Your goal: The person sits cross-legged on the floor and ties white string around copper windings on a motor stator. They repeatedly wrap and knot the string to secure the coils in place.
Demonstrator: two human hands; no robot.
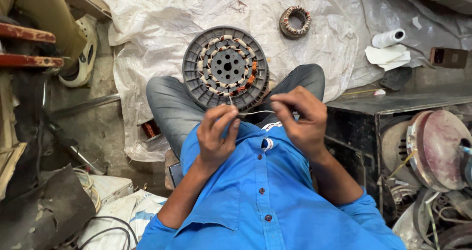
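Over our lap: we look down on both hands, close together above the blue shirt (255, 191).
Left grip: our left hand (216, 134) has its fingertips pinched shut on a thin white wire (255, 112).
Right grip: our right hand (300, 117) pinches the same wire, fingers curled closed.
Wire: stretched between the hands, one end running up to the stator (225, 68).
Stator: round, grey, ringed with copper coils, resting on our knees.
Beyond: a small wound ring (295, 22) lies on the white plastic sheet (162, 14); a white roll (388, 37) sits further right.
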